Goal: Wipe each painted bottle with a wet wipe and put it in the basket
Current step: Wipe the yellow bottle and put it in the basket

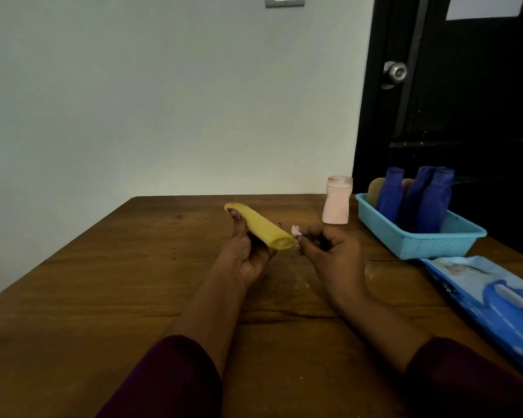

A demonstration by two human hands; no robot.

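My left hand [244,254] grips a yellow painted bottle [261,227], held nearly flat above the table with one end pointing toward me and to the right. My right hand [329,251] pinches a small crumpled wet wipe [296,232] right beside that near end of the bottle. A pale pink bottle [336,200] stands upright on the table behind my right hand. The light blue basket [420,241] at the right holds three blue bottles [417,200] standing up, with a tan one [375,188] and a pinkish one partly hidden behind them.
A blue pack of wet wipes [492,300] lies at the table's right edge, in front of the basket. The wooden table [118,282] meets a white wall at the back. A black door with a metal knob [395,72] stands behind the basket.
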